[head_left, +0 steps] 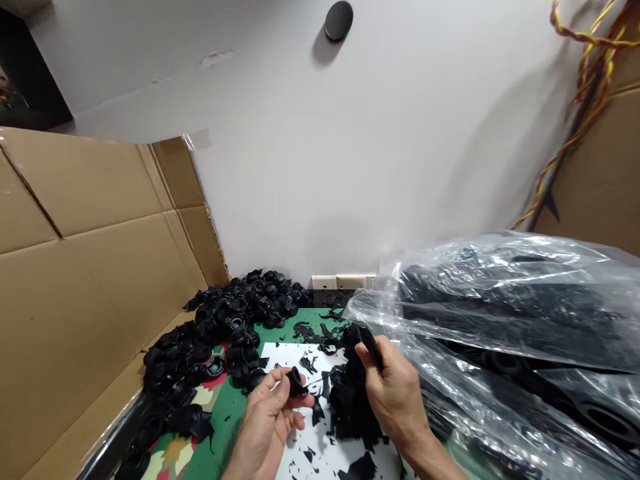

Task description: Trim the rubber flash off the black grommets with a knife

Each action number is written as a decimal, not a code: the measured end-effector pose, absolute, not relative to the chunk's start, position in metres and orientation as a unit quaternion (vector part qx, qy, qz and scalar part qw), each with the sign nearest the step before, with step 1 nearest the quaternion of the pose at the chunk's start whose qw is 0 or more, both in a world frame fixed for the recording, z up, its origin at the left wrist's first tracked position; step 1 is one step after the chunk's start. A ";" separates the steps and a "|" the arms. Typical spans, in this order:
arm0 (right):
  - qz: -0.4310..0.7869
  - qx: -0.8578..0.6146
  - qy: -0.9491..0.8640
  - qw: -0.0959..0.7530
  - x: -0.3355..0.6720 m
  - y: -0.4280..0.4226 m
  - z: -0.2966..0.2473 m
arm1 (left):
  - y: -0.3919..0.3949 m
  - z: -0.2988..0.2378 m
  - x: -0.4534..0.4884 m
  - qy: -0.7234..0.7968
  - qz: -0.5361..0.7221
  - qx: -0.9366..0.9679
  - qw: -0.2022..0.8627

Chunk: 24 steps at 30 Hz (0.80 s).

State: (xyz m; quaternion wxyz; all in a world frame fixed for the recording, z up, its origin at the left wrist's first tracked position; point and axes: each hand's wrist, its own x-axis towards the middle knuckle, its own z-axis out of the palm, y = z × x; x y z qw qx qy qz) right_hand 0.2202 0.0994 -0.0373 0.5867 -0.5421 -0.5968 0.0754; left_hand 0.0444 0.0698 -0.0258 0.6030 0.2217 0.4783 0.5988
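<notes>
My left hand [270, 413] pinches a small black rubber part [296, 383] between thumb and fingertips above a white sheet [320, 453]. My right hand [393, 390] is closed round a slim black tool [371, 347] whose end sticks up past the thumb. The two hands are a short way apart, with a heap of black trimmings [350, 403] lying between and under them on the sheet.
A long pile of black rubber parts [220, 333] runs along the left. Cardboard panels [85, 267] stand at the left. A clear plastic bag of black parts [510, 333] fills the right. A white wall [350, 167] is behind; twisted wires [585, 113] hang at right.
</notes>
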 end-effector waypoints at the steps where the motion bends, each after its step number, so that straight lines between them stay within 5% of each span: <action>1: 0.073 -0.543 -0.598 0.585 0.221 0.100 -0.037 | 0.072 -0.024 0.040 0.483 0.610 0.217 0.590; 7: 0.079 -0.572 -0.576 0.578 0.231 0.104 -0.040 | 0.075 -0.010 0.013 0.483 0.711 0.170 0.482; 15: 0.216 -0.503 -0.651 0.526 0.220 0.099 -0.045 | 0.058 -0.018 0.020 0.395 0.681 0.176 0.591; 24: 0.212 -0.502 -0.624 0.560 0.220 0.095 -0.044 | 0.053 -0.019 0.028 0.347 0.641 0.221 0.648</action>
